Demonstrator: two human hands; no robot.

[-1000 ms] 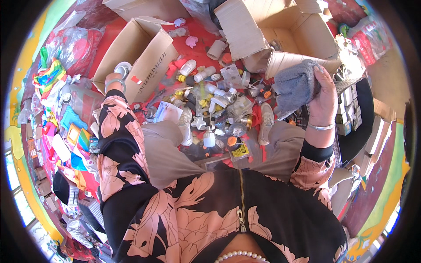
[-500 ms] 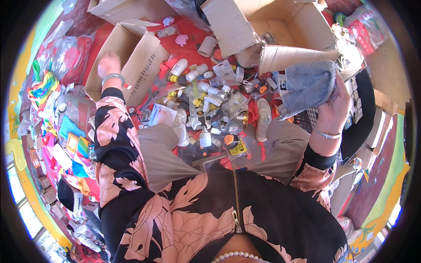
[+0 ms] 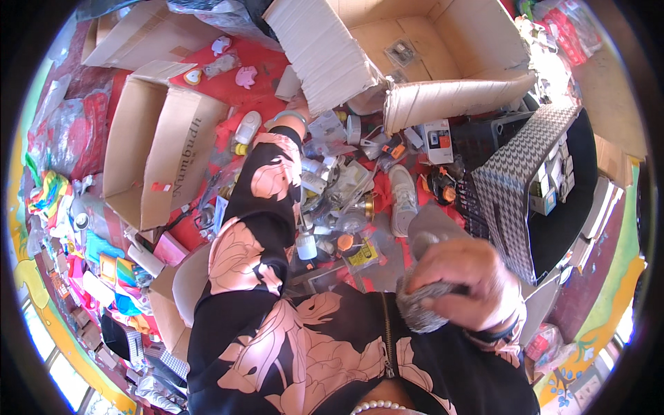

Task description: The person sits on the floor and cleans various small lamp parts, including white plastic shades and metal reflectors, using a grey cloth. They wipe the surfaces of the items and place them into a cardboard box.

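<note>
My right hand [image 3: 474, 280] is closed round a bunched grey plush cloth [image 3: 423, 310], held close to the front of my jacket. My left hand [image 3: 297, 111] reaches far forward over the pile, next to a pale cylinder [image 3: 288, 83] and the flap of the large cardboard box [image 3: 332, 59]. Its fingers are small, blurred and partly hidden, so what they touch is unclear. Below that arm lie a white rounded device [image 3: 247, 128], a white dropper-like bottle [image 3: 306, 245] and several clear plastic packs. A pink pig-shaped piece [image 3: 245, 77] lies beyond on the red sheet.
On the left stands a narrow open cardboard box [image 3: 155, 149]. At right a houndstooth-patterned bin [image 3: 508, 187] lies tilted, small boxes inside. My shoe [image 3: 402, 197] stands among the goods. Bagged, colourful items [image 3: 114, 252] fill the far left.
My right hand has drawn the grey cloth from the right side in toward my body and crumpled it. My left hand has moved from the narrow box rightward to the middle pile.
</note>
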